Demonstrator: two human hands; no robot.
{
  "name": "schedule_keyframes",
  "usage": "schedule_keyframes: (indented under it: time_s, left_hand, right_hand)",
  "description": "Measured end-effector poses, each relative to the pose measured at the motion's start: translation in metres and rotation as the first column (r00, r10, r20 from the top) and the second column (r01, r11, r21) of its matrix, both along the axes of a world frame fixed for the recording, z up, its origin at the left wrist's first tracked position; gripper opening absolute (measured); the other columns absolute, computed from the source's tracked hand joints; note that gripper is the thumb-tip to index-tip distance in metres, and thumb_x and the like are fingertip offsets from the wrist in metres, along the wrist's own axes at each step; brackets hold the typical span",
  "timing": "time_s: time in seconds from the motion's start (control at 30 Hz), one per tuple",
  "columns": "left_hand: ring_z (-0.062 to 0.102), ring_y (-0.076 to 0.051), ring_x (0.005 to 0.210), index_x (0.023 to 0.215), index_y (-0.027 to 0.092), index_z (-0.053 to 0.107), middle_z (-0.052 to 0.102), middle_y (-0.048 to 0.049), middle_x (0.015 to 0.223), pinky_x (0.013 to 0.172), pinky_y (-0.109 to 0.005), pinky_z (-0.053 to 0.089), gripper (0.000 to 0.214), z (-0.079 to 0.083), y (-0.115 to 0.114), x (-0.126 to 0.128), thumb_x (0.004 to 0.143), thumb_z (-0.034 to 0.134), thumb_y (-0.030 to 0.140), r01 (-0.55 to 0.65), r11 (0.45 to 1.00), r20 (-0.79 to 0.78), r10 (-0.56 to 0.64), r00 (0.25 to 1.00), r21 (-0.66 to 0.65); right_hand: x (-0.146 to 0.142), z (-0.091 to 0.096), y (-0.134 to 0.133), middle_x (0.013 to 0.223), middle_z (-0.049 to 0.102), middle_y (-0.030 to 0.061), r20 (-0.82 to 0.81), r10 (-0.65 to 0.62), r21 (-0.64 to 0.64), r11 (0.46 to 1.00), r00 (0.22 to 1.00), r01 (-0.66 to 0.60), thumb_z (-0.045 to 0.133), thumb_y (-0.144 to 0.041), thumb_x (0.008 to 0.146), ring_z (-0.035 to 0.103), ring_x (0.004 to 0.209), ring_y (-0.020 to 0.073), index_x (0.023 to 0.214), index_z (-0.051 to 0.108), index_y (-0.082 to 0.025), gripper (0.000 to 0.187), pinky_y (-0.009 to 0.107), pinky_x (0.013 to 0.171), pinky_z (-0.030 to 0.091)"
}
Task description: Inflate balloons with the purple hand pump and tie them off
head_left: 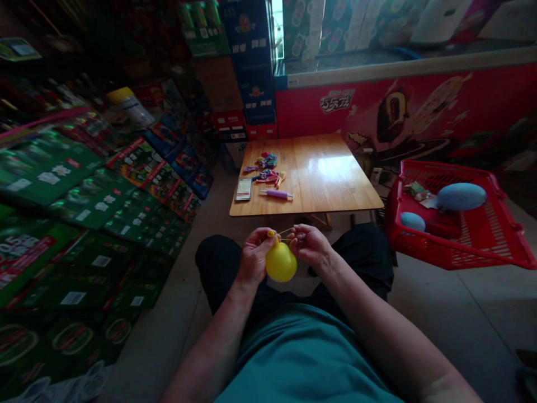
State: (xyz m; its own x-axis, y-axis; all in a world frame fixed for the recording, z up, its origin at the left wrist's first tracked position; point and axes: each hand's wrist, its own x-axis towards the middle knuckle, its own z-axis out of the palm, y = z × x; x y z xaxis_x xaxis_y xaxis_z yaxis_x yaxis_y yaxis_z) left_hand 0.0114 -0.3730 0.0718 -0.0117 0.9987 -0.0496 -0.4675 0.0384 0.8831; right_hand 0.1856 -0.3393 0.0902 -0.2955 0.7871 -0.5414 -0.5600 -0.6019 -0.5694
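A small inflated yellow balloon point(281, 262) hangs between my two hands, above my lap. My left hand point(254, 256) pinches the balloon at its neck, fingers closed. My right hand point(309, 244) is closed on the stretched end of the balloon's neck, pulling it thin to the right. On the low wooden table point(331, 173) in front of me lie a purple hand pump point(277, 194), a heap of uninflated coloured balloons point(267, 169) and a phone point(243, 190).
A red plastic basket point(474, 249) at my right holds two inflated blue balloons point(460, 196). Green and red cartons point(84, 196) are stacked along the left. A red chest freezer point(403, 106) stands behind the table. The floor is bare concrete.
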Motion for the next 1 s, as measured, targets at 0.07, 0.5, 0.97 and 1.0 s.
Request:
schedule_keyframes:
  time_s: [0.07, 0.5, 0.97, 1.0]
  left_hand:
    - [0.073, -0.018, 0.091, 0.093, 0.023, 0.076, 0.078, -0.0026, 0.096, 0.086, -0.030, 0.057, 0.025, -0.003, -0.002, -0.001, 0.078, 0.092, 0.034, 0.098, 0.995, -0.023, -0.098, 0.995, -0.010]
    - [0.066, -0.015, 0.070, 0.087, 0.017, 0.072, 0.073, -0.0010, 0.079, 0.067, -0.024, 0.049, 0.029, -0.018, 0.010, 0.002, 0.071, 0.092, 0.031, 0.116, 0.991, -0.345, -0.130, 0.930, -0.063]
    - [0.071, -0.015, 0.069, 0.088, 0.015, 0.074, 0.077, -0.0041, 0.079, 0.069, -0.026, 0.056, 0.040, -0.013, 0.019, -0.001, 0.061, 0.100, 0.030, 0.050, 0.985, -0.084, -0.064, 0.994, -0.163]
    - [0.072, -0.016, 0.071, 0.088, 0.016, 0.074, 0.078, -0.0047, 0.080, 0.072, -0.027, 0.057, 0.041, -0.013, 0.020, -0.001, 0.061, 0.101, 0.030, 0.053, 0.985, -0.063, -0.064, 0.996, -0.165]
  right_hand:
    - [-0.001, -0.010, 0.004, 0.056, 0.043, -0.0025, 0.035, 0.011, 0.006, 1.000, 0.999, -0.011, 0.061, -0.016, 0.085, 0.043, 0.052, 0.0077, 0.069, 0.050, -0.018, 0.018, 0.012, 0.045, 0.036]
    - [-0.027, -0.005, -0.007, 0.065, 0.065, 0.0012, 0.631, -0.156, 0.498, 0.833, 0.760, -0.243, 0.074, -0.022, 0.077, 0.055, 0.067, 0.0132, 0.067, 0.073, -0.015, 0.012, 0.024, 0.061, 0.037]
    - [-0.026, -0.001, -0.018, 0.053, 0.046, -0.0046, -0.071, -0.168, 0.180, 0.968, 0.983, 0.178, 0.071, -0.017, 0.074, 0.038, 0.049, 0.0073, 0.062, 0.055, -0.017, 0.020, 0.019, 0.047, 0.027]
    - [-0.023, -0.002, -0.014, 0.053, 0.044, -0.0052, -0.143, -0.184, 0.105, 0.974, 0.972, 0.200, 0.069, -0.018, 0.075, 0.035, 0.048, 0.0065, 0.063, 0.053, -0.017, 0.020, 0.018, 0.046, 0.026]
